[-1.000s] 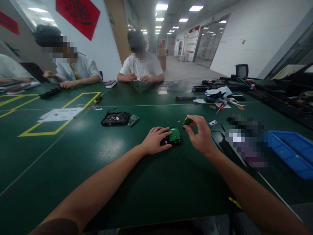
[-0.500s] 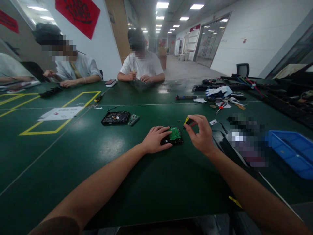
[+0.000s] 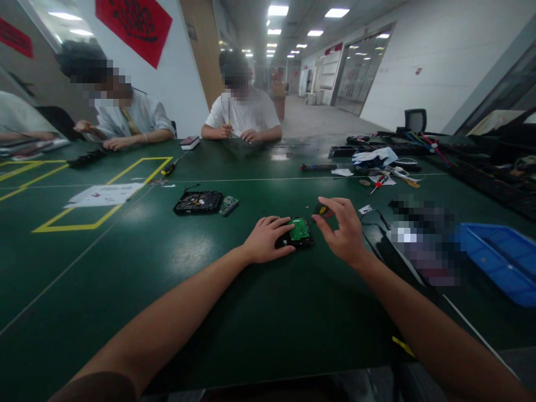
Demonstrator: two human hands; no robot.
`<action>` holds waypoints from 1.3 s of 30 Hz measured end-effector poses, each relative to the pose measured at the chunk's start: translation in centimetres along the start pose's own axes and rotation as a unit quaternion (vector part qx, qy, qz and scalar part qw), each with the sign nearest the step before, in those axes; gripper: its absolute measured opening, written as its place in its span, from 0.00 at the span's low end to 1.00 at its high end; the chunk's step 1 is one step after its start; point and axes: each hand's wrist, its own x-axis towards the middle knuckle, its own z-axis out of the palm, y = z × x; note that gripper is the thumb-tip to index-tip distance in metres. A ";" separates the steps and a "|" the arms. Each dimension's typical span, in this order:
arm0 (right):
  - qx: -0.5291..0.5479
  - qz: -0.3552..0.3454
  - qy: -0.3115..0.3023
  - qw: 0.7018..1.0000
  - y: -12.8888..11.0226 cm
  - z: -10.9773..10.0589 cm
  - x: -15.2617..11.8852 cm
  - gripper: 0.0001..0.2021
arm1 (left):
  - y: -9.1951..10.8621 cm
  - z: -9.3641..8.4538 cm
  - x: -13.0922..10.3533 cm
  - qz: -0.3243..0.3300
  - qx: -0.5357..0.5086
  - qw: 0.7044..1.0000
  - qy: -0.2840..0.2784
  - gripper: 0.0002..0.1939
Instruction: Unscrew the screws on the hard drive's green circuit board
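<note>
A hard drive [image 3: 288, 241] lies on the green table in front of me, its green circuit board [image 3: 300, 229] facing up. My left hand [image 3: 268, 240] holds it from the left, fingers over its top and thumb along its near edge. In my right hand [image 3: 341, 229], thumb and fingers pinch the yellow and black handle of a screwdriver [image 3: 322, 210]. Its thin shaft slants down to the right edge of the drive; the tip is too small to make out. A few tiny bits [image 3: 307, 207] lie just beyond the drive.
Left of centre are an opened hard drive [image 3: 198, 202] and a loose circuit board [image 3: 229, 205]. A blue bin [image 3: 502, 259] stands at right. Further back lie a red screwdriver [image 3: 379, 183], gloves [image 3: 377, 157] and another yellow screwdriver [image 3: 171, 166]. Co-workers sit across the table.
The screwdriver handle has turned, showing less yellow, and my right thumb and fingers have shifted slightly around it. My left hand and the drive stay where they were.
</note>
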 end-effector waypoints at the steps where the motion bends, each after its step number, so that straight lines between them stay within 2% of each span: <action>1: 0.002 0.001 0.000 1.000 0.0 0.0 0.0 0.24 | 0.0 0.0 0.0 0.001 0.001 1.000 0.001 0.37; 22: 0.032 0.011 -0.017 0.999 0.0 0.4 -0.2 0.26 | 0.0 -0.1 0.0 0.004 -0.006 1.000 0.002 0.38; 28: 0.011 0.002 0.005 1.000 0.0 0.2 0.0 0.22 | -0.1 0.0 0.0 0.001 -0.003 1.000 0.000 0.38; 39: 0.003 0.007 0.011 1.000 0.1 0.2 -0.1 0.23 | 0.0 -0.1 0.0 0.000 -0.003 1.000 0.001 0.37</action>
